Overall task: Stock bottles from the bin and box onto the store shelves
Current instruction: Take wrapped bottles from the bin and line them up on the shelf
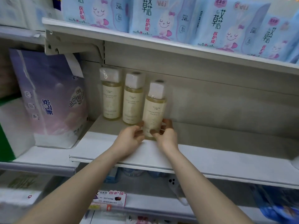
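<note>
So, centre of the frame: the front bottle [154, 110], pale yellowish liquid with a cream label and a wrapped white cap, is gripped low down by both hands. The left hand [131, 136] is curled against its lower left side, fingertips pressed onto the label; the right hand [166, 135] is curled round the lower right side, thumb at the front and fingers bent round the far edge. Neither hand is spread wide, and nothing else is held. The bottle is kept roughly upright over the middle shelf [210, 151]; its base is hidden behind the hands, so whether it's actually set down can't be told.

Just up and left of it, two more bottles [111, 101] of the same kind are stood in a diagonal row running back to the rear wall; the nearer one is just beside the front bottle, with a slim gap or none (hard to say). To the right of the hands, bare white shelf board is seen.

Along the top of the frame, an upper shelf [145, 41] is packed with blue packs [161, 18] printed with a cartoon rabbit; at the left, a purple pack [51, 97] is stood on a neighbouring shelf. Lower centre, a pink price tag [110, 199] is clipped to a shelf edge.
</note>
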